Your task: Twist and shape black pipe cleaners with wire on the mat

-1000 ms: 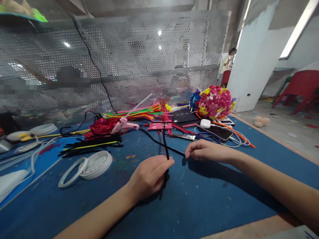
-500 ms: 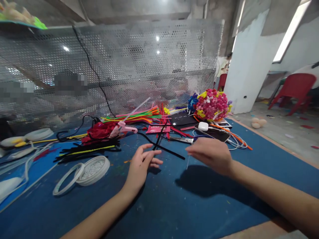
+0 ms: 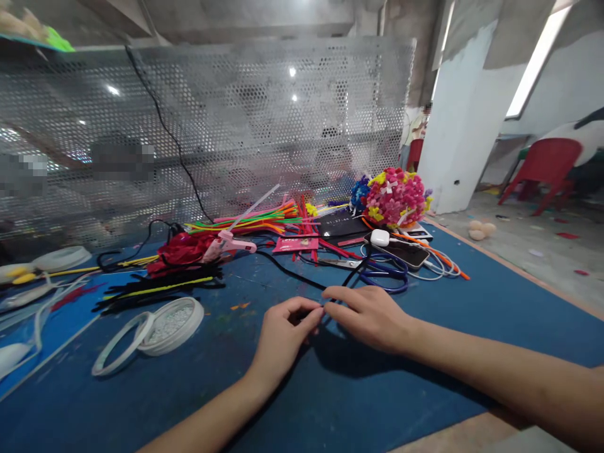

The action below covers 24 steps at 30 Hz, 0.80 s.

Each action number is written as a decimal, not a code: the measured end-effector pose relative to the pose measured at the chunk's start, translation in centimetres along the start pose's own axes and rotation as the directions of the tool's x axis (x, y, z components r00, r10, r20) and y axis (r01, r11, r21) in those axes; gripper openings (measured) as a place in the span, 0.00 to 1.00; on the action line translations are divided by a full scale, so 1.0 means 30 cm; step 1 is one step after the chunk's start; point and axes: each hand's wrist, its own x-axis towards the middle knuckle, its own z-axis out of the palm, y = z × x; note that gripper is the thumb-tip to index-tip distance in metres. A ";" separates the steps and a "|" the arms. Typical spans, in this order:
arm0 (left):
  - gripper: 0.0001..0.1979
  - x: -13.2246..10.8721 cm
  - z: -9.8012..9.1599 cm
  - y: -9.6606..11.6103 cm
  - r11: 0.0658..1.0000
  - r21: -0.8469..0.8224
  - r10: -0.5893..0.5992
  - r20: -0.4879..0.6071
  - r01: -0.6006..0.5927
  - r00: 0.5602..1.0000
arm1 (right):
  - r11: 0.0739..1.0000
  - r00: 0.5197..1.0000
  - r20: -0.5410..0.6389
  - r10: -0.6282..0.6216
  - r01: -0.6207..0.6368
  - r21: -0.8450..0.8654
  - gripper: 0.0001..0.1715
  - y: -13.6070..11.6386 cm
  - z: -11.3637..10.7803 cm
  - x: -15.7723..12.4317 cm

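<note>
Your hands counted two: left hand (image 3: 285, 333), right hand (image 3: 372, 318). Black strands (image 3: 353, 275) leading to your fingers: two showed. Before you lay scissors (image 3: 385, 274), one pair; pink glue gun (image 3: 229, 245), one; bead tub (image 3: 175, 346), one; white ring (image 3: 148, 327), one; phone (image 3: 410, 253), one; earbud case (image 3: 380, 238), one; dark clock screen (image 3: 342, 225), one; pink packet (image 3: 296, 243), one. Stem bundles: one black bundle (image 3: 146, 284), one multicoloured bundle (image 3: 268, 219), individual stems too crowded for your count. Flower ball (image 3: 401, 196), one; blue flower cluster (image 3: 360, 194), one. Beyond your table: pale balls (image 3: 476, 234), three; perforated panel (image 3: 226, 119), one.
</note>
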 end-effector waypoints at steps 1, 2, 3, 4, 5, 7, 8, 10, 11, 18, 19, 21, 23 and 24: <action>0.11 0.000 0.005 0.000 0.999 -0.029 -0.032 0.010 0.033 0.999 | 0.999 0.995 0.083 0.048 -0.050 0.018 0.07 0.000 0.012 -0.003; 0.11 0.001 0.007 0.000 0.996 -0.060 -0.065 0.014 0.066 0.998 | 0.994 0.981 0.167 0.095 -0.101 0.028 0.06 0.000 0.022 -0.004; 0.11 0.003 0.009 -0.001 0.992 -0.090 -0.092 0.012 0.093 0.996 | 0.989 0.961 0.240 0.137 -0.148 0.030 0.05 0.001 0.030 -0.004; 0.12 0.007 0.008 -0.002 0.987 -0.117 -0.110 0.009 0.110 0.994 | 0.981 0.939 0.297 0.174 -0.190 0.026 0.05 0.003 0.035 -0.004; 0.12 0.011 0.007 -0.003 0.983 -0.141 -0.118 0.004 0.117 0.993 | 0.973 0.920 0.331 0.210 -0.229 0.019 0.04 0.005 0.039 -0.003; 0.12 0.017 0.002 -0.007 0.979 -0.176 -0.106 -0.002 0.104 0.994 | 0.956 0.893 0.358 0.271 -0.293 0.007 0.05 0.012 0.040 0.000; 0.11 0.018 -0.002 -0.009 0.980 -0.180 -0.092 -0.002 0.090 0.996 | 0.946 0.884 0.358 0.300 -0.323 0.006 0.06 0.015 0.039 0.000; 0.10 0.019 -0.014 -0.015 0.990 -0.136 -0.040 -0.011 0.038 0.999 | 0.927 0.870 0.351 0.346 -0.374 0.013 0.07 0.020 0.034 0.000; 0.09 0.018 -0.022 -0.019 0.996 -0.085 0.004 -0.018 -0.006 1.000 | 0.919 0.865 0.347 0.363 -0.395 0.023 0.08 0.021 0.031 -0.001; 0.04 0.013 -0.078 -0.042 0.771 0.381 0.532 0.057 -0.511 0.845 | 0.893 0.865 0.325 0.383 -0.437 0.110 0.09 0.018 0.017 -0.013; 0.04 0.013 -0.081 -0.040 0.720 0.396 0.587 0.092 -0.570 0.805 | 0.893 0.866 0.322 0.382 -0.435 0.112 0.09 0.017 0.016 -0.014; 0.05 0.012 -0.083 -0.035 0.611 0.427 0.679 0.149 -0.666 0.719 | 0.899 0.872 0.310 0.379 -0.427 0.103 0.10 0.014 0.013 -0.016; 0.04 0.011 -0.080 -0.030 0.506 0.481 0.743 0.178 -0.716 0.645 | 0.911 0.884 0.293 0.364 -0.404 0.086 0.11 0.007 0.008 -0.017; 0.04 0.009 -0.078 -0.028 0.465 0.510 0.763 0.184 -0.724 0.620 | 0.919 0.892 0.284 0.351 -0.386 0.078 0.11 0.002 0.005 -0.016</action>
